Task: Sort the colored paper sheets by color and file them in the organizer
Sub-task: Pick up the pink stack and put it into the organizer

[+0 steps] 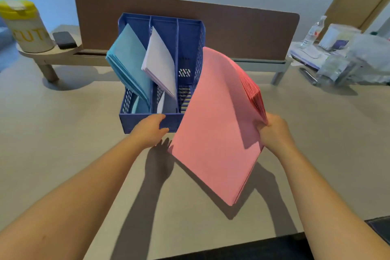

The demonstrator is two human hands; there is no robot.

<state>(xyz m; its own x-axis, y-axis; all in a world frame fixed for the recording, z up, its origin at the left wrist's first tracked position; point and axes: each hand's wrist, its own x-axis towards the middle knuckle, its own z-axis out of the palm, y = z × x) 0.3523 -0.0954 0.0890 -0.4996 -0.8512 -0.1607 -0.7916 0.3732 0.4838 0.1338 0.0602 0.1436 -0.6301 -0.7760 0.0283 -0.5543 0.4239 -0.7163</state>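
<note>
Right hand (274, 131): grips the right edge of the pink stack, fingers curled round it, thumb on the near face.
Left hand (150, 130): rests on the organizer's front wall, fingers bent over its top edge and holding it.
Pink stack (217, 124): thick sheaf of salmon-pink sheets, held in the air and tilted, its top corner bending over toward the organizer; the sheet edges fan out slightly on the right side; its lower corner hangs above the tabletop and throws a dark shadow there.
Organizer (190, 34): blue plastic file holder with perforated walls and three upright compartments, standing on the tabletop against a brown divider panel.
Teal sheets (128, 63): in the left compartment, leaning left and sticking out over its side.
White sheets (159, 59): in the middle compartment, leaning to the right.
Right compartment: no paper seen in the visible part; its slotted floor shows, partly hidden by the pink stack.
Tabletop (63, 133): pale beige.
Wipes tub (25, 27): yellow-lidded, far left on a small shelf, beside a dark phone (64, 39).
Clutter (341, 53): bottle and plastic-wrapped items, far right.
</note>
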